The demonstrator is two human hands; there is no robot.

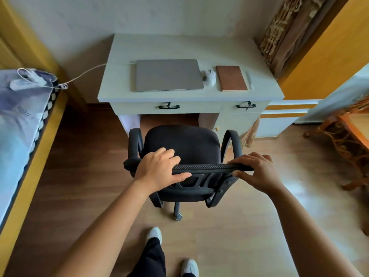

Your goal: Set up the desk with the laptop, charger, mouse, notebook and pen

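A closed grey laptop (168, 74) lies on the white desk (179, 47). Its white charger cable (87, 71) runs left off the desk to the bed. Right of the laptop sits a white mouse (209, 77), then a brown notebook (231, 78), then a white pen (249, 80). A black office chair (185, 144) stands in front of the desk. My left hand (157, 168) grips the left end of its backrest top and my right hand (257, 170) grips the right end.
A bed (22, 120) with a yellow frame fills the left side, with the charger plug end lying on it. A carved wooden table (351, 140) stands at the right. The floor is wood; my feet (171, 250) are below the chair.
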